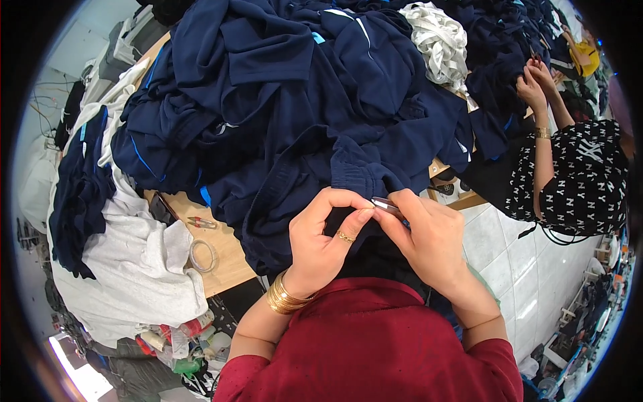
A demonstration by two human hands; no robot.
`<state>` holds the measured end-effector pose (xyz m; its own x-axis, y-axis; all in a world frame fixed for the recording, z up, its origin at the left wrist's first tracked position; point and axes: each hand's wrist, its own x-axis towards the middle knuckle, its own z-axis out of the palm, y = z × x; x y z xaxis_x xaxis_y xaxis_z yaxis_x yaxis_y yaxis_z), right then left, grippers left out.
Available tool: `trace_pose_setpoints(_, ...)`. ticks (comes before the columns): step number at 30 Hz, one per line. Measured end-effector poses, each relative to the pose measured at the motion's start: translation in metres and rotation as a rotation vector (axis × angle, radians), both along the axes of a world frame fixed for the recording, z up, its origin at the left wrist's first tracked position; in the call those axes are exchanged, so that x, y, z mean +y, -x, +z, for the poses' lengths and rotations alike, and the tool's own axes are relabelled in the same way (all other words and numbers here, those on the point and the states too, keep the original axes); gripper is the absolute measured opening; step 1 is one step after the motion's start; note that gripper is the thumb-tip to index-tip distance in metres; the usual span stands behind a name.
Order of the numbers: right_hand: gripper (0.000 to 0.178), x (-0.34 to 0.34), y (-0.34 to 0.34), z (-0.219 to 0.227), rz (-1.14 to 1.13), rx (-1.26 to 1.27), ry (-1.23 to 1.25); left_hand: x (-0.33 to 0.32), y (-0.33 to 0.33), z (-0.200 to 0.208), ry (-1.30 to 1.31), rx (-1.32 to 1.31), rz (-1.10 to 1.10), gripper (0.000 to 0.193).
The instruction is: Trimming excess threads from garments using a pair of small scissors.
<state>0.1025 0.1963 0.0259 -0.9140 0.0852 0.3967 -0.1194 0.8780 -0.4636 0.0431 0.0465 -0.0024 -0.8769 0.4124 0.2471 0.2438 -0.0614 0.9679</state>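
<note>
Maroon shirt (395,342), hands (429,231) meeting, pinched (snips (383,203) right)

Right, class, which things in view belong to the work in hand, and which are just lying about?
In use:
- left hand, pinching
- right hand
- metal-bladed tool it holds
- navy garment at the hands

Seemingly lying about:
- second small tool
- pale ring
- grey cloth
- bundled white strips

Repeated white lettering (559,184) is noted across the co-worker's black top (526,184), including one larger interlaced monogram (591,149). A light-blue label (318,38) on the heaped navy garments (248,87) is too small to read.
</note>
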Motion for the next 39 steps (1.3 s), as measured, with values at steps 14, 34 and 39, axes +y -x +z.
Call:
trace_pose_setpoints(14,0.016,0.045,0.008,-0.013,-0.168,-0.115,0.747,-0.035,0.042,0.001,-0.316,-0.365,0.297,0.006)
trace_pose_setpoints(34,0.012,0.026,0.037,-0.082,-0.079,-0.264,0.689,-0.154,0.096,-0.003,0.732,0.273,0.643,0.008)
trace_pose_setpoints(39,0.015,0.014,0.064,-0.088,-0.035,-0.300,0.785,-0.073,0.062,0.016,0.600,0.424,0.351,0.022)
